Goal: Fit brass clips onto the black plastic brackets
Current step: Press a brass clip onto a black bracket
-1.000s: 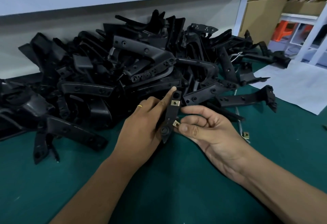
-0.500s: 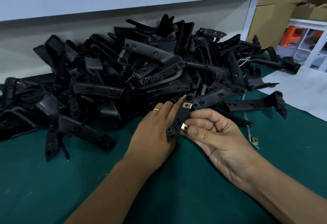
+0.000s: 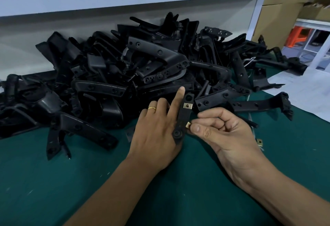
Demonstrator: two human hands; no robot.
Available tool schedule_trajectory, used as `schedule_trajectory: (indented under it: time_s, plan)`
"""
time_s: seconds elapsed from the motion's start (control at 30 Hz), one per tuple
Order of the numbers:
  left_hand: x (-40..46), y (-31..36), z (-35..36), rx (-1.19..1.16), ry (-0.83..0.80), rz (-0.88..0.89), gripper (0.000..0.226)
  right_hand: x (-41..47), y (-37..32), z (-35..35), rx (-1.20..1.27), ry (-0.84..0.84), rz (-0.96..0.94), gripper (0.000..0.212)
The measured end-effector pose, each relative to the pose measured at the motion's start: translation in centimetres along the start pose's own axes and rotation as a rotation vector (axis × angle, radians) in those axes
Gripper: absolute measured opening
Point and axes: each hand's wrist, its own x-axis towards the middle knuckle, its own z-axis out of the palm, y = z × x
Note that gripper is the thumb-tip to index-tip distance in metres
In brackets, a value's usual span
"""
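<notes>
Left hand (image 3: 157,133) palm down over the green mat (image 3: 89,190), gripping a black bracket (image 3: 184,116) along its thumb side, index finger stretched straight toward twelve o'clock, gold ring (image 3: 152,108) on the ring finger. Bracket held nearly upright, leaning a touch toward one o'clock, round boss at its six o'clock end against the left hand. One brass clip (image 3: 187,105) already seated near the bracket's twelve o'clock end, just under the top hole.

Right hand (image 3: 219,131) at three o'clock of the bracket, fingers curled in, thumb and forefinger pinching a second brass clip (image 3: 188,124) right against the bracket's three o'clock edge, about midway down. Clip touching the plastic; whether fully slid on, impossible to tell.

Further out: at three o'clock of the right wrist, a loose brass clip (image 3: 259,142) lying on the mat. At twelve o'clock of both hands, a big heap of black brackets (image 3: 142,68), tumbled together, spilling toward nine and two o'clock. One long bracket (image 3: 259,105) lying apart from the heap at two o'clock, another (image 3: 78,136) at nine o'clock of the left hand. White sheet (image 3: 307,93) on the mat at two o'clock. Cardboard boxes (image 3: 278,16) beyond, at one o'clock, pale wall (image 3: 62,27) behind the heap.
</notes>
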Motion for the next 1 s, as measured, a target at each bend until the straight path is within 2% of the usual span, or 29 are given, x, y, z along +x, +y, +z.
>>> schedule_trajectory:
  time_s: [0.23, 0.43, 0.6, 0.8, 0.87, 1.0]
  plan:
    - [-0.01, 0.12, -0.02, 0.129, -0.009, -0.035, 0.085, -0.08, -0.20, -0.22, -0.147, -0.042, -0.052, 0.033]
    - [-0.25, -0.07, 0.13, 0.054, 0.001, -0.024, 0.083, 0.14, -0.37, -0.33, -0.089, -0.143, 0.012, 0.033]
    - [-0.27, 0.11, 0.27, 0.037, 0.007, -0.016, 0.082, 0.13, -0.02, -0.16, -0.077, -0.101, 0.004, 0.035]
    - [-0.36, 0.09, 0.38, 0.043, 0.016, -0.021, 0.088, 0.00, 0.21, -0.18, -0.110, -0.076, 0.005, 0.054]
    - [-0.39, 0.10, 0.43, 0.039, 0.023, -0.031, 0.088, -0.01, 0.29, -0.16, -0.119, -0.070, 0.000, 0.052]
    - [-0.44, 0.27, 0.53, 0.024, 0.028, -0.035, 0.089, -0.03, 0.45, -0.05, -0.109, -0.058, -0.021, 0.033]
